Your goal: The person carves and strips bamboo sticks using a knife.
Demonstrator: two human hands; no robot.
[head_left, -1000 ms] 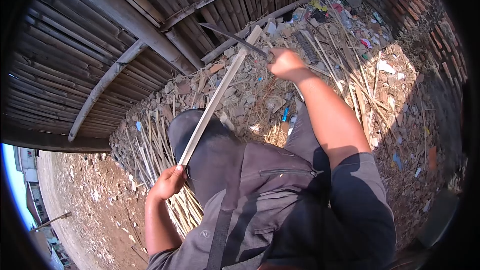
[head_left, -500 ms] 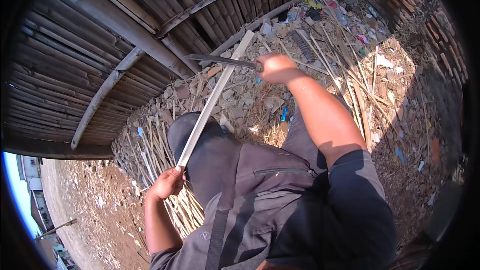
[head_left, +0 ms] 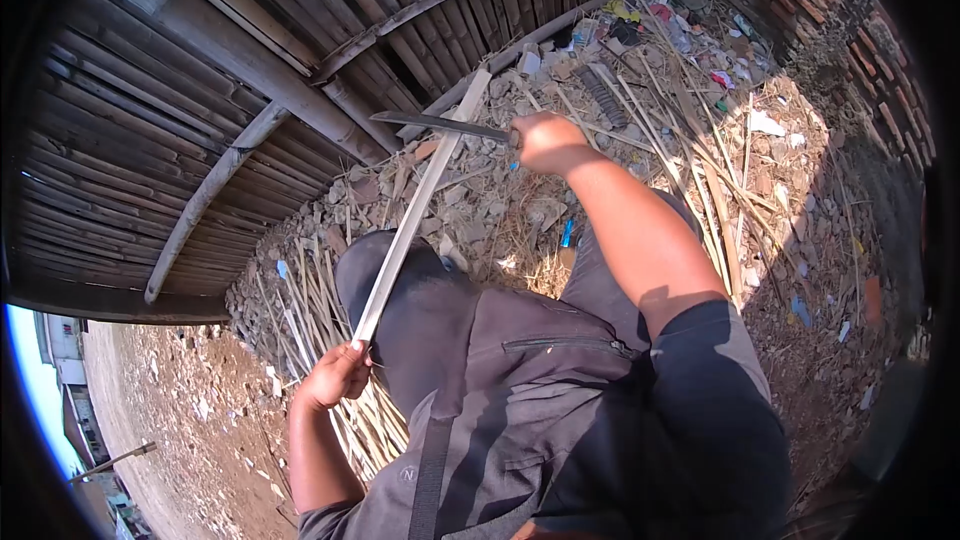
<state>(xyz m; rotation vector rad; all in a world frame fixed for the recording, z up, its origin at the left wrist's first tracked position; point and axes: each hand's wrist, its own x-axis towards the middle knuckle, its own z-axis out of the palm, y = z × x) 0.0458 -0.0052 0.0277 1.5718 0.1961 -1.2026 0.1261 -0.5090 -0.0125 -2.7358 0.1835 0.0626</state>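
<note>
My left hand [head_left: 337, 375] is closed around the lower end of a long pale bamboo strip [head_left: 420, 202]. The strip slants up and to the right, passing over my bent knee. My right hand [head_left: 548, 143] grips the handle of a machete [head_left: 440, 124], whose dark blade points left and crosses the strip near its upper end. Blade and strip seem to touch there, though the exact contact is too small to make out. Beside my left hand, under my leg, lies a bundle of thin split bamboo strips [head_left: 368, 423].
A bamboo-slat wall [head_left: 200, 70] with thick poles rises at the left and top. Rubble [head_left: 480, 200] covers the ground, with coloured litter [head_left: 670, 25] at the back. More bamboo strips [head_left: 705, 165] lie at the right, near a brick wall [head_left: 885, 90].
The bamboo strip's upper end sits slightly lower and further left. My right hand and the machete have dipped a little; my left hand is slightly lower.
</note>
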